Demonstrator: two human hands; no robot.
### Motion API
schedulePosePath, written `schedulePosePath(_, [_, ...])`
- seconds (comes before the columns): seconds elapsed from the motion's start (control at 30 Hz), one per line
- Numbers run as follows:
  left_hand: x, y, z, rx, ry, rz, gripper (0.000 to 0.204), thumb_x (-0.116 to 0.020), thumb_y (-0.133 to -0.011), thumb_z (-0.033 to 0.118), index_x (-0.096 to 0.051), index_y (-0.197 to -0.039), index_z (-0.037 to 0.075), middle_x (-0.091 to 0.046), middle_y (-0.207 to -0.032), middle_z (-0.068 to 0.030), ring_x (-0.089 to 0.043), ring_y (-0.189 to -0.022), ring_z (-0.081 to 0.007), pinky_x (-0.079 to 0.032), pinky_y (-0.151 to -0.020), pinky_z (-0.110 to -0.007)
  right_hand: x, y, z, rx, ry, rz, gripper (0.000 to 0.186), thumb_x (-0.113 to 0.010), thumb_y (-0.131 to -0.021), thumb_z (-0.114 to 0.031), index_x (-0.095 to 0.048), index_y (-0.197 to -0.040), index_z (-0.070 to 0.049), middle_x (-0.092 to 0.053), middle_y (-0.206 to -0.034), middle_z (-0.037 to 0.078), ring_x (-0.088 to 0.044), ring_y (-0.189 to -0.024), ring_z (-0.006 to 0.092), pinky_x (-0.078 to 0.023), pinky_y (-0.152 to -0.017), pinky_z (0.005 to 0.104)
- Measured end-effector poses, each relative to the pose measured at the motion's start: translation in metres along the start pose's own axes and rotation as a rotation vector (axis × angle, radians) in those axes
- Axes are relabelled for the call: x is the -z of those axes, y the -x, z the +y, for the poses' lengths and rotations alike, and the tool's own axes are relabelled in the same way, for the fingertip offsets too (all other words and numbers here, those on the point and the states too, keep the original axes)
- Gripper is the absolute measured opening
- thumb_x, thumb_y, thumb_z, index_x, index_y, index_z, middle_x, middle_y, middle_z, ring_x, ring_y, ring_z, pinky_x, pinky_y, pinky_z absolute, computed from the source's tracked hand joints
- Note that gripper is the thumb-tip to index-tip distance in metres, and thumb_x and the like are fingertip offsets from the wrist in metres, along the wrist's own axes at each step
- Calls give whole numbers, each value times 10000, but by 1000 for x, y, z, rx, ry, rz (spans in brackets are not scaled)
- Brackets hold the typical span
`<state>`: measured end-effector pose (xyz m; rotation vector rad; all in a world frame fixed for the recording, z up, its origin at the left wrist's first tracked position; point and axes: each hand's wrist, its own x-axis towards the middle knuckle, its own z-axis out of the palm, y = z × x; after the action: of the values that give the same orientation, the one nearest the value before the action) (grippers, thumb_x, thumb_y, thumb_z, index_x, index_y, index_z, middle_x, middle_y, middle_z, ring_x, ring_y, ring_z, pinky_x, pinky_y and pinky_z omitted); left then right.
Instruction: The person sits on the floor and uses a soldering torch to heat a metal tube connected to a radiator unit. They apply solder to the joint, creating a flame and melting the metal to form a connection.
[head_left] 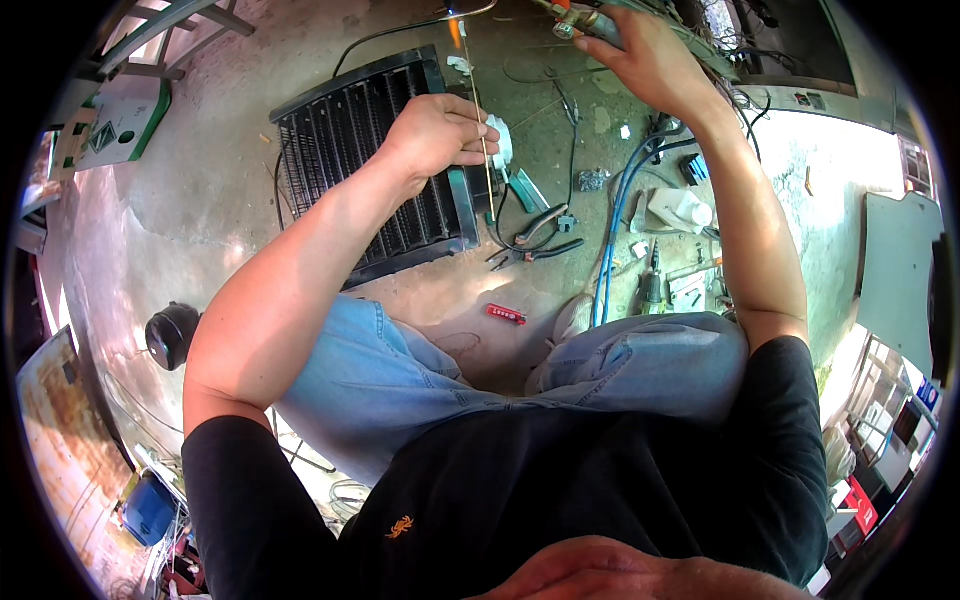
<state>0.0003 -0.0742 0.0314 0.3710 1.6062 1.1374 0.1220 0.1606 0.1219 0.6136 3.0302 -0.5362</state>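
My left hand (pixel 435 137) grips a thin brazing rod (pixel 468 78), which reaches up toward an orange flame (pixel 456 30) at the top of the view. Beside those fingers is a white object (pixel 503 145), above a green strip-shaped piece (pixel 528 192). Beneath my left hand and forearm lies a black finned radiator (pixel 352 120). My right hand (pixel 645 65) is closed on a metal torch handle (pixel 607 27) with a brass fitting (pixel 568 20), high at the right. A bent metal tube (pixel 480 10) runs near the flame.
On the concrete floor lie pliers (pixel 535 240), a red lighter (pixel 507 314), blue hoses (pixel 610 250), a white bottle (pixel 680 207), a green-handled tool (pixel 650 285) and cables. A green-edged white box (pixel 125 115) is upper left, a black round object (pixel 170 335) left, a grey panel (pixel 895 270) right.
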Motion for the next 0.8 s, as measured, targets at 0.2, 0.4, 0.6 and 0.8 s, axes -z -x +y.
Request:
schedulePosePath(0.2, [-1,0,-1,-3,11,-5,318,-613,-991,40,-566,-1254,-132,-710,-1145,-221,-726,-1054,-284,-614,-902,-342,-1,-1,1,5,13,8,486,-672,-938,-323,-631,-1222,70,-688,-1051,334,-654,-1055,473,-522,-904,506])
schedulePosePath(0.4, [-2,2,1,-9,22,-14,304,-619,-988,37,-574,-1242,-125,-711,-1134,-218,-728,-1050,-289,-615,-902,-346,7,6,-7,7,1,27,483,-683,-933,-319,-633,-1205,77,-687,-1047,336,-652,-1056,474,-523,-905,505])
schedulePosePath(0.6, [-2,2,2,-1,20,2,290,-618,-990,37,-582,-1231,-121,-712,-1133,-219,-728,-1047,-289,-615,-909,-353,2,0,2,9,16,9,471,-684,-936,-319,-635,-1172,86,-686,-1040,336,-652,-1044,482,-523,-898,509])
schedulePosePath(0.8, [-1,2,-1,3,8,12,286,-612,-992,39,-585,-1224,-125,-713,-1133,-220,-729,-1045,-288,-614,-909,-353,4,-1,-5,-16,10,-15,469,-682,-936,-318,-635,-1173,85,-682,-1042,341,-652,-1047,481,-521,-901,509])
